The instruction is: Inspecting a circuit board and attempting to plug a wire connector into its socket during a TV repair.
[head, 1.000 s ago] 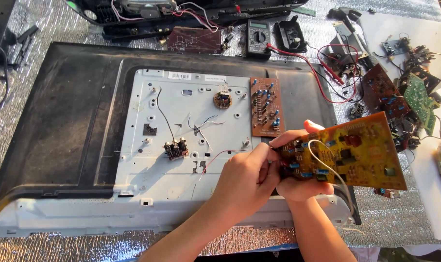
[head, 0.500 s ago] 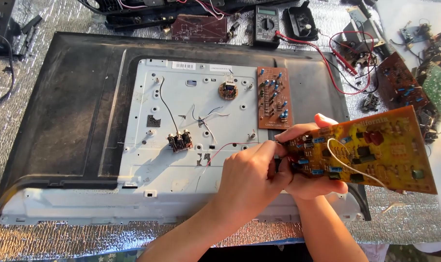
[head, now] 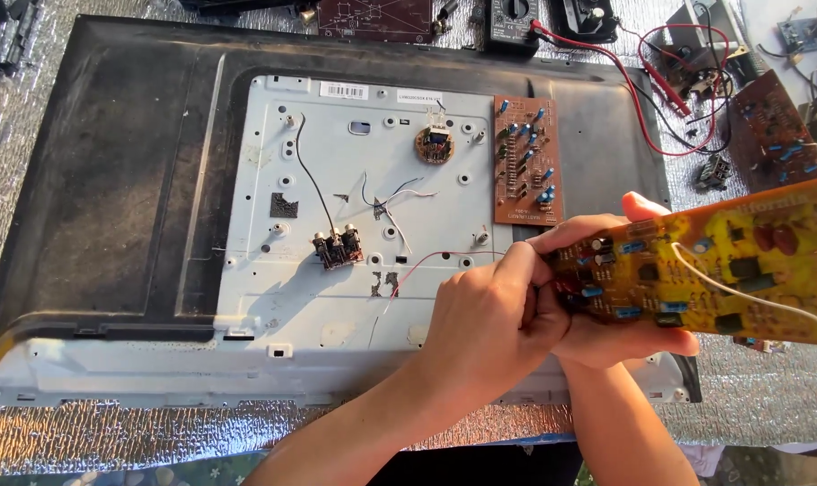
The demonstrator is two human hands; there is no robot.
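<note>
Both hands are gripping the yellow circuit board [head: 714, 265] at its left end: right hand [head: 620, 328] underneath, left hand [head: 489, 319] pinching components. It is hovering over the panel's [head: 112, 180] lower right edge. The brown board [head: 525, 162] is lying just behind, red leads [head: 660, 90] beyond. Since earlier, the board is reaching farther right.

**Two bare forearms, no sleeves in sight**

The left hand [head: 489, 315] and the right hand [head: 606, 324] are both bare: no gloves, rings, watch or bands show on the fingers or wrists. Both forearms run uncovered from the wrists down to the lower edge of the view, with no cuff or sleeve over them. The fingernails that show are short and plain, without polish.
</note>
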